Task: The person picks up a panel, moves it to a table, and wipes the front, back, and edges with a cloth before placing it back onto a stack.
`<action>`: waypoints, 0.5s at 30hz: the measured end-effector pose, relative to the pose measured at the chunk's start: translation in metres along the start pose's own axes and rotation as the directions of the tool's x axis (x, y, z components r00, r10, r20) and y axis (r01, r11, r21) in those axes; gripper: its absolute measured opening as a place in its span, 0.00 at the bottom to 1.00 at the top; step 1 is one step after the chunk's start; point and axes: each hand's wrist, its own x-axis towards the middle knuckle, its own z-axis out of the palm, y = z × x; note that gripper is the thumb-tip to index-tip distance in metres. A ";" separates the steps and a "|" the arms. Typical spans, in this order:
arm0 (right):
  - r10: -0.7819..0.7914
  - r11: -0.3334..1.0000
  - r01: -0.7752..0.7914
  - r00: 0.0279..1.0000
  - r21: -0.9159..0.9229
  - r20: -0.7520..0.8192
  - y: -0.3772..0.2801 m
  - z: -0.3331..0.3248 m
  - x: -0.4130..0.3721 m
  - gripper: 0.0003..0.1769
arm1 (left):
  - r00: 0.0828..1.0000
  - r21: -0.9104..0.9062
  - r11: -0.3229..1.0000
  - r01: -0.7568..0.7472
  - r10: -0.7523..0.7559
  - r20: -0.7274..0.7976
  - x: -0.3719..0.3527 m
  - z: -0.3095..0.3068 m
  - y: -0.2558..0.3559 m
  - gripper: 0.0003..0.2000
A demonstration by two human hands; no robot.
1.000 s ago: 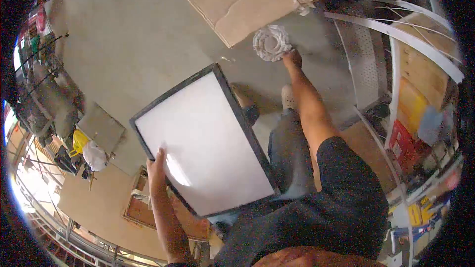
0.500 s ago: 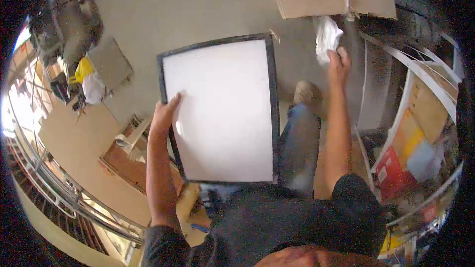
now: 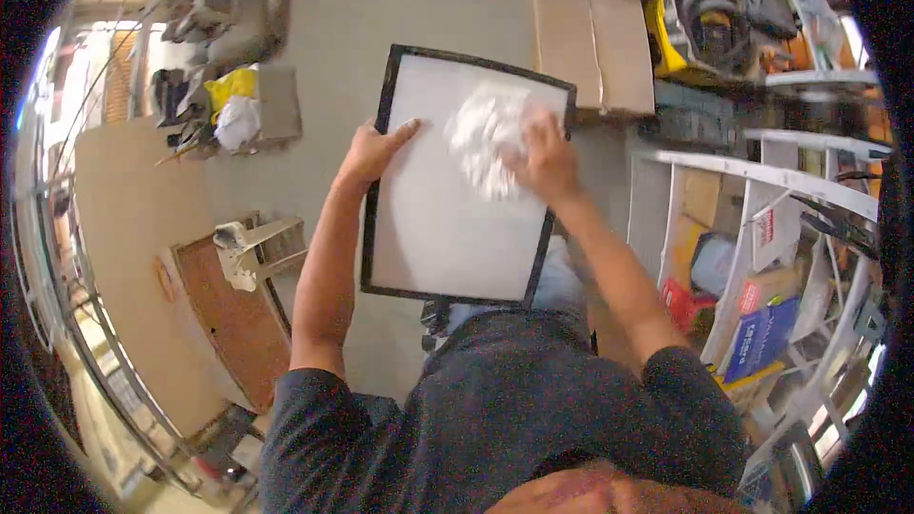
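A flat white panel point(image 3: 438, 219) with a black frame is held up in front of my body, slightly tilted. My left hand point(image 3: 379, 150) grips its left edge, thumb on the white face and the other fingers hidden behind. On the upper right part of the panel lies a crumpled white cloth point(image 3: 487, 141). My right hand point(image 3: 545, 157), blurred by motion, has its fingers closed on the cloth's right side, against the panel.
A cardboard box point(image 3: 595, 48) stands beyond the panel, with a yellow box point(image 3: 674, 29) beside it. Shelves point(image 3: 762, 171) with boxes line the right. At left are a brown wooden board point(image 3: 224, 309) and a yellow bag point(image 3: 230, 88).
My right hand has brought the cloth from the right of the panel onto its face. The panel has tilted the other way. The view has shifted, showing more of the right-hand shelves.
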 end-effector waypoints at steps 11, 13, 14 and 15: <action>-0.313 0.883 0.403 0.888 0.243 -0.337 -0.199 -0.095 0.158 0.22 | 0.746 0.001 0.952 -0.307 0.241 -0.621 -0.170 -0.012 0.046 0.26; -0.427 0.902 0.377 0.845 -0.208 -0.322 -0.178 -0.073 0.172 0.13 | 0.665 0.001 0.928 -0.374 0.269 -0.696 -0.182 -0.025 0.023 0.26; -0.366 0.930 0.340 0.882 -0.139 -0.296 -0.152 -0.064 0.185 0.12 | 0.578 0.023 0.898 -0.439 0.302 -0.758 -0.186 -0.034 0.012 0.25; -0.308 0.951 0.300 0.912 -0.074 -0.270 -0.151 -0.070 0.193 0.12 | 0.604 -0.026 0.913 -0.407 0.248 -0.757 -0.194 -0.044 0.003 0.26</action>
